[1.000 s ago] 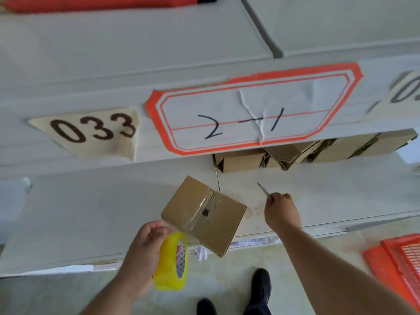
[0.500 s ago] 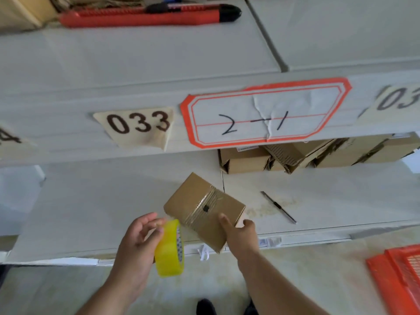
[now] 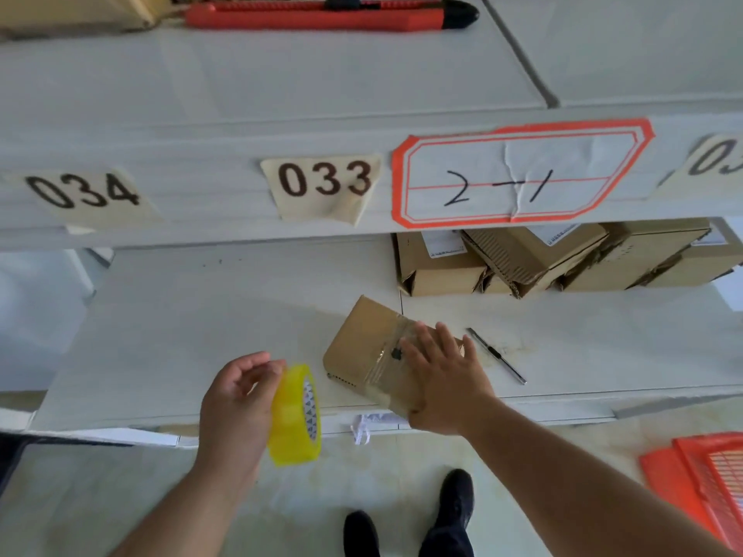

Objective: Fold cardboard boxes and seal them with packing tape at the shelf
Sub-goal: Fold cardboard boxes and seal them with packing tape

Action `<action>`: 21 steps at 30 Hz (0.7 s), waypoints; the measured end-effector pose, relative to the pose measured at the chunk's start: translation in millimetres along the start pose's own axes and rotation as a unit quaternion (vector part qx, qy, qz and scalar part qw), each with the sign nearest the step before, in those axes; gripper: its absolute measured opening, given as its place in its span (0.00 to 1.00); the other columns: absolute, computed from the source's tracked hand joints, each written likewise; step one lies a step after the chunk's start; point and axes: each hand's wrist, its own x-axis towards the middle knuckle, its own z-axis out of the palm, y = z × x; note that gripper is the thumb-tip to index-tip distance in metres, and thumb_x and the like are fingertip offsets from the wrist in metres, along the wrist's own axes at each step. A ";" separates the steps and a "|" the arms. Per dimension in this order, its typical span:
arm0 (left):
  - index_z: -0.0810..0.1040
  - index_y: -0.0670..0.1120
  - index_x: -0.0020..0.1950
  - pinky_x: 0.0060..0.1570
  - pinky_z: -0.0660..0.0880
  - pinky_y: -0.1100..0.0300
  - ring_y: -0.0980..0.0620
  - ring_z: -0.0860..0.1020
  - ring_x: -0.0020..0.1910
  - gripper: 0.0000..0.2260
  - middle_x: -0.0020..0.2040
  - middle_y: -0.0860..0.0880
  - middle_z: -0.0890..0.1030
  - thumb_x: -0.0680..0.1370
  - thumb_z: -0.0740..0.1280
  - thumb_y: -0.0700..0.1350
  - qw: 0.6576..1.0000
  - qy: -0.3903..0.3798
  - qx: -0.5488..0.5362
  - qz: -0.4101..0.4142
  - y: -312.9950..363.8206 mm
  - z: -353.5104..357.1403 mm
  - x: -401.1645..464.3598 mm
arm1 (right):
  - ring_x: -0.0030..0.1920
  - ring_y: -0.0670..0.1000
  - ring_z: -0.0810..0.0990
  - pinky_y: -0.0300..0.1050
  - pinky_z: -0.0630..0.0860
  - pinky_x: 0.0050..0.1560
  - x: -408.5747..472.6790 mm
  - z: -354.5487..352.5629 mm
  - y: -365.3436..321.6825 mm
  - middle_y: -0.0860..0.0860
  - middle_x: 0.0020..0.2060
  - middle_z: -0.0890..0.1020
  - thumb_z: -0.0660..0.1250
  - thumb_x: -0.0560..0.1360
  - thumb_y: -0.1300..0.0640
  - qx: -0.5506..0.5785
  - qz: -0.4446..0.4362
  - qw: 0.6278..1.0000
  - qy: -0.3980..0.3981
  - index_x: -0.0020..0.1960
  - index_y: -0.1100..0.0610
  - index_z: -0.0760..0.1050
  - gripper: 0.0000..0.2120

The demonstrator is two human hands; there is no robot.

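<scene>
My right hand (image 3: 442,379) pressed flat on the taped box (image 3: 364,343); left fingers (image 3: 257,367) gripped the tape roll (image 3: 295,416). I judged sealing nearly finished; next, smoothing the strip.

**Taped box at the shelf edge, tape roll off the front**

The box (image 3: 364,341) you are working on is lying closed on the white shelf (image 3: 201,335), turned at an angle, its near corner reaching the front edge. A clear tape strip is running across its top, over a small dark mark. The yellow tape (image 3: 295,416) is standing on edge in the air, just left of the box and off the shelf front. More brown boxes (image 3: 522,259) are sitting at the back right.
</scene>
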 end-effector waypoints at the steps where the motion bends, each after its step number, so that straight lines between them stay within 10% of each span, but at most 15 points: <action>1: 0.83 0.55 0.51 0.61 0.78 0.46 0.49 0.84 0.52 0.06 0.48 0.52 0.87 0.78 0.76 0.44 1.000 0.000 -0.001 0.005 0.8 1.2 -1.0 | 0.82 0.65 0.35 0.73 0.42 0.78 -4.5 2.1 9.9 0.55 0.83 0.36 0.61 0.70 0.27 -0.016 0.000 1.000 0.000 0.83 0.48 0.34 0.56; 8: 0.82 0.53 0.57 0.54 0.74 0.64 0.60 0.83 0.51 0.08 0.48 0.54 0.86 0.79 0.74 0.43 0.999 -0.019 0.010 0.032 19.1 20.1 -22.6 | 0.83 0.64 0.39 0.68 0.47 0.80 -24.2 -13.6 28.8 0.56 0.83 0.37 0.66 0.74 0.32 -0.030 0.058 0.998 -0.005 0.83 0.51 0.33 0.55; 11: 0.82 0.54 0.58 0.50 0.73 0.71 0.62 0.83 0.53 0.10 0.48 0.57 0.86 0.80 0.73 0.41 0.998 -0.041 0.023 0.040 26.7 25.7 -31.2 | 0.84 0.55 0.48 0.58 0.53 0.82 -46.3 -35.0 -10.7 0.51 0.85 0.46 0.60 0.78 0.29 0.159 0.047 0.985 0.050 0.85 0.50 0.45 0.46; 14: 0.82 0.53 0.60 0.50 0.74 0.74 0.62 0.83 0.54 0.11 0.50 0.56 0.87 0.80 0.72 0.41 0.998 -0.045 -0.003 0.054 38.7 28.3 -40.8 | 0.59 0.42 0.81 0.48 0.78 0.62 -72.0 -72.5 -67.1 0.41 0.64 0.80 0.67 0.80 0.37 0.505 0.047 0.858 0.088 0.70 0.45 0.71 0.23; 21: 0.80 0.59 0.61 0.60 0.75 0.65 0.64 0.81 0.56 0.15 0.50 0.60 0.86 0.81 0.71 0.41 0.994 -0.068 -0.018 0.089 71.4 33.8 -51.1 | 0.39 0.49 0.80 0.46 0.76 0.42 -79.7 -99.4 -111.8 0.48 0.39 0.84 0.72 0.80 0.57 0.721 0.019 0.689 0.077 0.74 0.48 0.67 0.26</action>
